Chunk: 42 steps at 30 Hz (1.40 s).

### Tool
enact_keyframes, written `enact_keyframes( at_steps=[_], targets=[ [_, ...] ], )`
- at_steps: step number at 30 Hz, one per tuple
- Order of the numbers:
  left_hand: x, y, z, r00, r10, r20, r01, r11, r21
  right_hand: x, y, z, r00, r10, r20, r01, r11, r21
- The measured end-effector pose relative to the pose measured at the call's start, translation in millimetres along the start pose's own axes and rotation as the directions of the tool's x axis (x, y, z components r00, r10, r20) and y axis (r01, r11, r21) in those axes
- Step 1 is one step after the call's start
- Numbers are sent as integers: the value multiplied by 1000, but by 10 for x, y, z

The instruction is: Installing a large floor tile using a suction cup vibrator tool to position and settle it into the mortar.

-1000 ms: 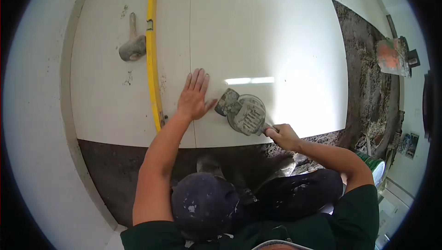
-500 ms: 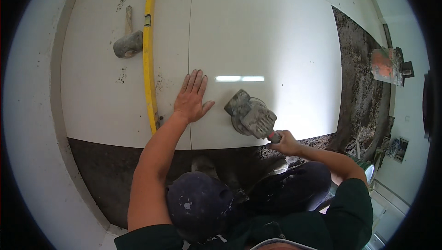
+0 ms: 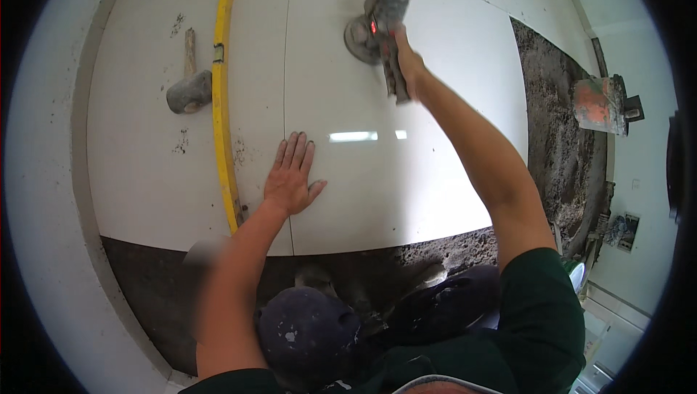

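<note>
My left hand [image 3: 290,180] lies flat on a large white tile [image 3: 465,176], fingers spread, beside the seam. My right hand [image 3: 406,67] is closed on the handle of a grey, dusty power tool with a round base [image 3: 377,17], far up on the same tile, a small red light showing on it. A yellow spirit level [image 3: 219,118] lies to the left of my left hand, and a grey-headed mallet with a wooden handle [image 3: 187,93] rests on the tile left of the level.
Dark mortar bed [image 3: 548,104] shows along the right and near edges of the tiles. An orange, mortar-smeared bucket [image 3: 597,104] stands at the right by the wall [image 3: 632,169]. Another wall [image 3: 54,140] runs along the left.
My right hand and the power tool have moved forward to the far part of the tile. My left hand remains spread on the tile and sits a little lower in the picture.
</note>
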<state>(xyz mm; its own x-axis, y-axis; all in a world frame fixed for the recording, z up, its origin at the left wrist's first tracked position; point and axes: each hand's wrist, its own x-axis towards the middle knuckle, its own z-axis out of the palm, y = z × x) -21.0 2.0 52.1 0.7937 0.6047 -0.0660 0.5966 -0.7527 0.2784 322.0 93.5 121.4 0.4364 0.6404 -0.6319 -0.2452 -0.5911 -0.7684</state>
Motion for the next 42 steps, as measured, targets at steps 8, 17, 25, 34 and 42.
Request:
enact_keyframes(
  at_steps=[8,17,25,34,42],
  targets=[
    [-26,-43,-10,999,-23,41,24,999,-30,498,-483,348,999,23,-40,-27,995,-101],
    [0,-63,-23,997,-20,74,23,998,-50,744,-349,228,997,6,-78,-18,987,-159],
    [-12,-61,-39,996,-27,87,30,999,-42,627,-364,232,997,31,-76,-42,987,-155],
    [6,-48,33,998,-14,69,19,998,-64,664,-346,188,998,-6,-61,-2,992,-129],
    [-213,-127,-111,995,-25,95,28,999,-29,138,-753,507,972,224,-78,-237,928,-286]
  ],
)
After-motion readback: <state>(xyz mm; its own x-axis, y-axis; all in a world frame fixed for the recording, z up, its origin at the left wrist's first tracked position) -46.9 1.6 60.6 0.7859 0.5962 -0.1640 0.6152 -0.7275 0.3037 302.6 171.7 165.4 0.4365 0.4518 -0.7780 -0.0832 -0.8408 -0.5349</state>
